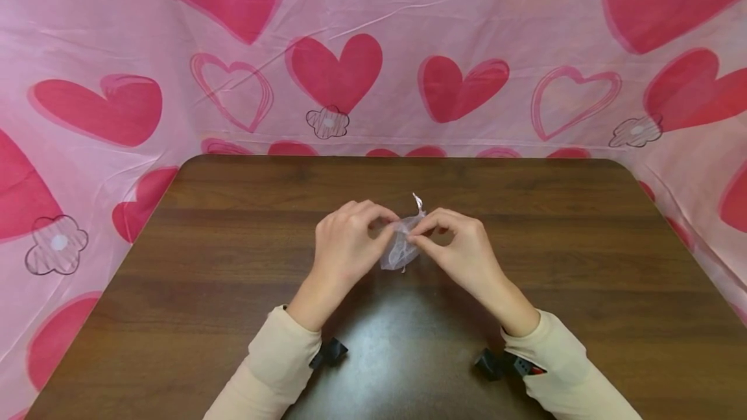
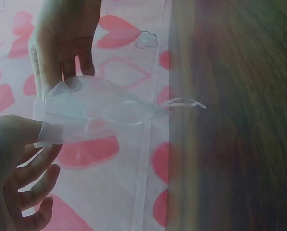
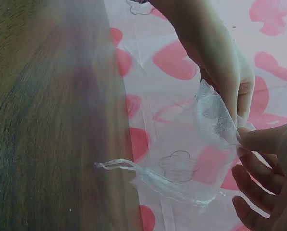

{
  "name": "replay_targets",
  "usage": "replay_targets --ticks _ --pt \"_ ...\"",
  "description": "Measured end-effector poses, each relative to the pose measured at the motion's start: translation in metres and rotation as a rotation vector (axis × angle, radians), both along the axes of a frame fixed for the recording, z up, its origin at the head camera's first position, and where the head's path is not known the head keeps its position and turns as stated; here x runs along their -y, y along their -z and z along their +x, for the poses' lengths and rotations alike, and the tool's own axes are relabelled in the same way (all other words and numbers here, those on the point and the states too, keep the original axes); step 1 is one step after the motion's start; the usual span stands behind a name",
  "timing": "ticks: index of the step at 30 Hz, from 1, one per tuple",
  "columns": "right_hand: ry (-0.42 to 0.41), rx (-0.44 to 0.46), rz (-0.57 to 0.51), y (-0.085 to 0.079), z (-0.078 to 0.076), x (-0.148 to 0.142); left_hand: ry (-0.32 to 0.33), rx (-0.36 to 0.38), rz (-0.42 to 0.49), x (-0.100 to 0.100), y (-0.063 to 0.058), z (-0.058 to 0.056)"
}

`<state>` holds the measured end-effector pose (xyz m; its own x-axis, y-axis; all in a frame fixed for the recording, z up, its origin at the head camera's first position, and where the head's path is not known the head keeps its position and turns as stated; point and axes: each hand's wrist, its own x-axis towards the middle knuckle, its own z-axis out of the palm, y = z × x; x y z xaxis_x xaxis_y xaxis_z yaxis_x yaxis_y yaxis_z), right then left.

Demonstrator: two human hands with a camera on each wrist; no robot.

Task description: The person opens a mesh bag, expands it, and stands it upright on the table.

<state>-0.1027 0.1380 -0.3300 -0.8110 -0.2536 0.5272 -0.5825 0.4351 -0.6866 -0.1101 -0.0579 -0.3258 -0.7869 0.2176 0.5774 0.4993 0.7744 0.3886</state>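
A sheer white drawstring pouch is held up above the table by both hands. My left hand pinches one side of its edge between thumb and fingers. Opposite it, my right hand pinches the edge with thumb and forefinger, and the two sets of fingertips are close together. Thin cloth hangs from them, see-through in the left wrist view, where the pouch narrows towards a gathered end. A thin white drawstring loop sticks out from the pouch in the right wrist view.
The dark brown wooden table has rounded far corners. A pink cloth with red hearts hangs behind it and along both sides. Small black devices are strapped at the left wrist and right wrist, over cream sleeves.
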Motion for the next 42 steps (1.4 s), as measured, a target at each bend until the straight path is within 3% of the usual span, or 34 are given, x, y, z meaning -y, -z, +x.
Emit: replay_targets --ticks 8,13,18,23,31,36,42 --pt "0.063 0.028 0.118 -0.005 0.001 -0.003 -0.012 0.014 0.021 0.0 0.0 -0.001" --pt "0.118 0.015 0.161 -0.006 -0.001 -0.005 0.048 0.041 0.0 0.0 0.0 -0.001" --pt "0.132 0.001 0.161 -0.006 -0.002 -0.008 0.102 -0.001 -0.025 -0.001 -0.001 -0.001" --pt "0.128 0.002 0.127 -0.006 -0.002 -0.007 0.054 -0.024 -0.012 -0.001 -0.001 0.0" --pt "0.152 0.006 0.113 -0.006 0.004 -0.001 -0.017 -0.073 0.089 0.001 -0.001 -0.002" --pt "0.203 0.039 0.148 -0.006 0.008 0.004 -0.011 -0.101 0.111 0.0 -0.002 -0.001" --pt "0.269 0.094 0.221 -0.002 0.01 0.006 -0.003 -0.084 0.114 -0.002 -0.001 -0.001"
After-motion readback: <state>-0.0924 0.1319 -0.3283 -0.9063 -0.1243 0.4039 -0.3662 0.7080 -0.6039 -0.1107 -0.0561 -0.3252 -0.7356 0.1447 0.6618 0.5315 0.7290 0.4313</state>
